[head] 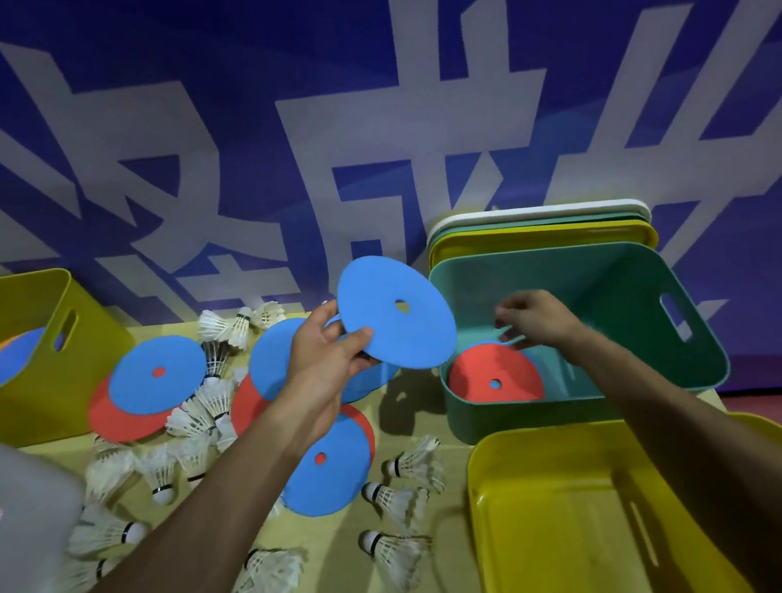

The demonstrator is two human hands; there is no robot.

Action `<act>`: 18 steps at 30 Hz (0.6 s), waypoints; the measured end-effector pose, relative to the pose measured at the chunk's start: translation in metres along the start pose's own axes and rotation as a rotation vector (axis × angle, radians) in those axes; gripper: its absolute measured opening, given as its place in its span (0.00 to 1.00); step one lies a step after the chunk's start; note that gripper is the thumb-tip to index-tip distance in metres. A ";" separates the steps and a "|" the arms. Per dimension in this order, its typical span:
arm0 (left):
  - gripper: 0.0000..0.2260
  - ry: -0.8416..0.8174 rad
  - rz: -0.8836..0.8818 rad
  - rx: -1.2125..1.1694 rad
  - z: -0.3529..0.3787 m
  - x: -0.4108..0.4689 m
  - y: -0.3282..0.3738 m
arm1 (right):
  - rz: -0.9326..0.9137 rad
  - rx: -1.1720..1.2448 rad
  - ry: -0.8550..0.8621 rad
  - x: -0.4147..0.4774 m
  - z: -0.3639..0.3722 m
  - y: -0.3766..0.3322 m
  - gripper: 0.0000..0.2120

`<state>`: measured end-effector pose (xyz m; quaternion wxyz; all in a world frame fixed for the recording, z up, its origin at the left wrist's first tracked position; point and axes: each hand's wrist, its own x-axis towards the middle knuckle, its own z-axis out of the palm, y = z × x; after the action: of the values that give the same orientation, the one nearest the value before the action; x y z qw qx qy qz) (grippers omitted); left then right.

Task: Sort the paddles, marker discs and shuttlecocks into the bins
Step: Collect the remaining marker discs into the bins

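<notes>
One blue marker disc (396, 317) is hanging tilted above the table's (331, 550) middle, my left hand (322, 356) pinching its rim; my right hand (537, 317) is hovering loose-fingered, holding nothing, over the green bin (566, 415) at the far right edge, a red disc (482, 373) lying inside

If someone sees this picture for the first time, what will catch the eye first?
A blue marker disc, pinched by the left hand, is held up at the centre. To its right, the right hand hovers open over a red disc inside the green bin. White shuttlecocks lie scattered on the yellow table.
</notes>
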<state>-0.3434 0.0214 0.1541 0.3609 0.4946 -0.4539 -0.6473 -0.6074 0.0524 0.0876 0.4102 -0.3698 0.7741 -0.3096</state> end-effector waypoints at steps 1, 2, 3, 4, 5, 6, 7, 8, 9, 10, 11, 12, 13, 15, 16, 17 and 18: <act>0.20 -0.009 -0.001 -0.001 0.004 -0.001 0.000 | -0.013 0.144 -0.057 -0.007 0.001 -0.009 0.10; 0.18 -0.017 -0.003 -0.002 0.009 -0.001 0.001 | -0.021 0.235 -0.113 -0.014 0.000 -0.018 0.12; 0.17 -0.026 -0.005 0.000 0.013 -0.002 0.001 | -0.025 0.303 -0.164 -0.019 -0.001 -0.025 0.15; 0.17 -0.036 -0.007 0.002 0.017 -0.002 0.002 | -0.029 0.354 -0.206 -0.023 -0.003 -0.029 0.16; 0.17 -0.045 -0.008 0.001 0.021 -0.002 0.002 | -0.037 0.391 -0.235 -0.026 -0.004 -0.032 0.17; 0.16 -0.053 -0.010 -0.002 0.024 -0.002 0.002 | -0.050 0.406 -0.236 -0.028 -0.006 -0.033 0.16; 0.16 -0.061 -0.011 -0.005 0.026 -0.002 0.002 | -0.066 0.414 -0.212 -0.028 -0.009 -0.033 0.14; 0.17 -0.071 -0.011 -0.003 0.028 -0.002 0.002 | -0.077 0.437 -0.174 -0.030 -0.012 -0.032 0.13; 0.18 -0.085 -0.013 0.003 0.031 -0.002 0.002 | -0.084 0.466 -0.136 -0.031 -0.015 -0.030 0.14; 0.18 -0.102 -0.015 0.014 0.033 -0.002 0.002 | -0.092 0.487 -0.112 -0.032 -0.019 -0.028 0.14; 0.18 -0.121 -0.018 0.023 0.035 -0.003 0.002 | -0.099 0.495 -0.097 -0.034 -0.023 -0.026 0.14; 0.18 -0.140 -0.022 0.031 0.037 -0.003 0.002 | -0.105 0.500 -0.083 -0.036 -0.027 -0.024 0.15; 0.18 -0.154 -0.030 0.036 0.040 -0.003 0.001 | -0.109 0.507 -0.068 -0.038 -0.032 -0.022 0.15; 0.17 -0.164 -0.041 0.066 0.042 -0.003 0.000 | -0.110 0.529 -0.024 -0.041 -0.041 -0.018 0.15; 0.17 -0.165 -0.043 0.087 0.042 -0.003 0.000 | -0.106 0.537 0.005 -0.042 -0.045 -0.016 0.14; 0.17 -0.164 -0.045 0.102 0.041 -0.002 -0.001 | -0.102 0.541 0.039 -0.042 -0.048 -0.014 0.14; 0.16 -0.161 -0.045 0.113 0.040 -0.002 -0.002 | -0.094 0.539 0.079 -0.042 -0.051 -0.011 0.13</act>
<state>-0.3816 0.0331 0.1568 0.2802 0.4707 -0.5059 -0.6663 -0.6320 0.0902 0.1371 0.4483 -0.2707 0.6612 -0.5372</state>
